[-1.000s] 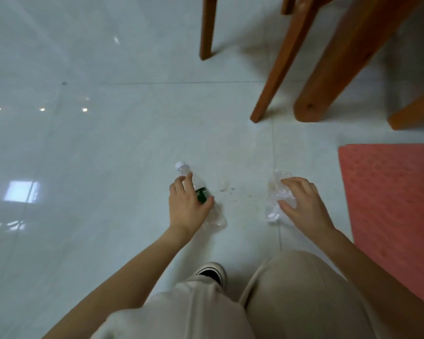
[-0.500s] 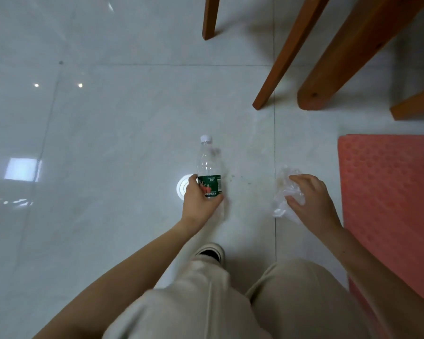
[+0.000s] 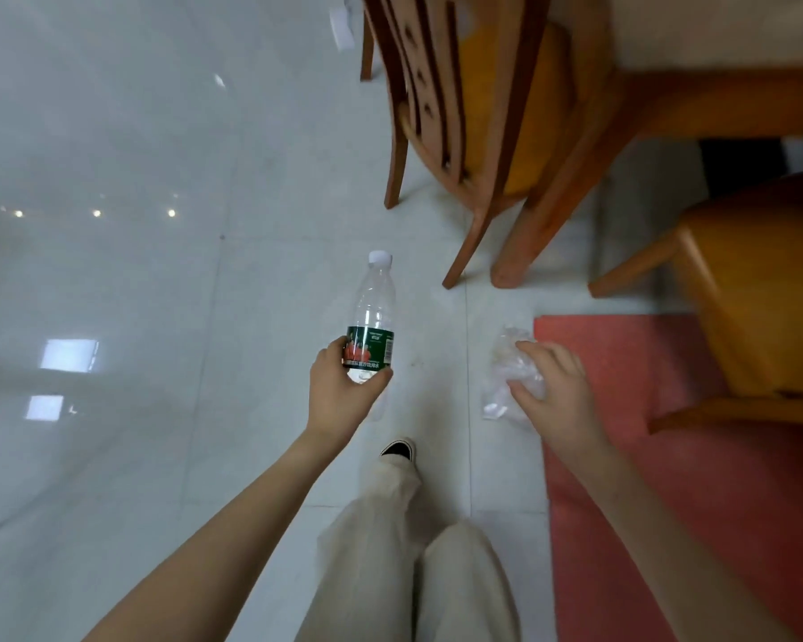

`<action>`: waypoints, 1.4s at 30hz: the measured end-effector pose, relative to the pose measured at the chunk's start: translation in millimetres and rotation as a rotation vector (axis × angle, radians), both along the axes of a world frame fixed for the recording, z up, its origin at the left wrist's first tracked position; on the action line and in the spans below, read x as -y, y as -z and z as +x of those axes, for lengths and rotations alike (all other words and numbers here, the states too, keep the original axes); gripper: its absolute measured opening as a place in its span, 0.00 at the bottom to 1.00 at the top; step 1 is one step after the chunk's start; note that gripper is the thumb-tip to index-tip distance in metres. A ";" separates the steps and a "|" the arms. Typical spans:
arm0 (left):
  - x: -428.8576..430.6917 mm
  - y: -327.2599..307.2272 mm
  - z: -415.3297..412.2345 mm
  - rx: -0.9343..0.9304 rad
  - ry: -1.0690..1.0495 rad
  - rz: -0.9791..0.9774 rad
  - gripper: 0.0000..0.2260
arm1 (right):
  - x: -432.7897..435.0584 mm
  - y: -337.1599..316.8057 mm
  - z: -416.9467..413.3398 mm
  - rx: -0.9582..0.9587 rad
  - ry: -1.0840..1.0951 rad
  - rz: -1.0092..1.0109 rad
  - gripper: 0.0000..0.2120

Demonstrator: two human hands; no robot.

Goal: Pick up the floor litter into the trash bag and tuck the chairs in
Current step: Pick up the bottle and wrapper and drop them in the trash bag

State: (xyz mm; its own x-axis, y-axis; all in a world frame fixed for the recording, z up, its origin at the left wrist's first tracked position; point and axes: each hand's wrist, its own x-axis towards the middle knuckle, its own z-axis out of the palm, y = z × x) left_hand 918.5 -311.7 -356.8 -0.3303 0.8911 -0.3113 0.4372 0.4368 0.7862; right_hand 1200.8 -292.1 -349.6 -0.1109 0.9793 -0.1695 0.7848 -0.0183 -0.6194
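Bottle's come up off the floor since a second ago: it was lying on its side under the left hand, now it's held upright in the air, and the view has lifted enough to show chair backs and seats where only legs showed before. The left hand [image 3: 339, 391] is wrapped round the lower part of the plastic bottle [image 3: 372, 317], thumb on the right side of the green label, fingers on the left; the white cap points up and away from the person, the clear body stands above the fist. Bottle looks empty.

The right hand [image 3: 555, 396] is closed on a crumpled clear plastic wrapper [image 3: 511, 373], fingers curled over the top of it; most of the wrapper sticks out to the left of and below the fingers. It sits at the left edge of the red mat [image 3: 668, 479], over the pale tile floor [image 3: 158, 317]. Cannot tell if the wrapper touches the floor.

Beyond the hands, a wooden chair [image 3: 460, 108] with a slatted back stands at top centre, its legs on the tile just past the bottle. A second chair [image 3: 761, 280] with an orange seat is at right, partly over the mat. Beige trouser legs and one dark shoe [image 3: 398, 449] show between the arms.
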 end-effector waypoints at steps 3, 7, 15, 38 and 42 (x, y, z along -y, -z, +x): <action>19.2 -112.2 9.5 0.005 0.005 0.075 0.13 | 15.5 -112.0 -3.4 -0.011 0.026 0.040 0.22; 52.9 -245.7 16.6 0.016 -0.022 0.202 0.13 | 44.0 -236.0 -8.5 -0.063 0.063 0.118 0.21; 119.9 -376.8 -6.2 -0.022 -0.157 0.376 0.14 | 87.3 -363.0 -60.2 -0.128 0.027 0.243 0.20; -49.3 -426.1 -356.0 -0.100 -0.470 0.511 0.23 | -154.5 -417.7 -450.8 -0.272 -0.340 0.360 0.20; -115.1 -436.6 -411.0 -0.056 -0.447 0.490 0.23 | -216.4 -417.7 -493.3 -0.260 -0.312 0.328 0.21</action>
State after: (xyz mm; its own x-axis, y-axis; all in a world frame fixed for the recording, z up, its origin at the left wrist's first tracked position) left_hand 507.5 -196.6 79.8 -0.7049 0.6986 0.1228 0.3425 0.1836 0.9214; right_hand 707.5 -75.7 68.1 -0.4032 0.8900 0.2129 0.5412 0.4195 -0.7287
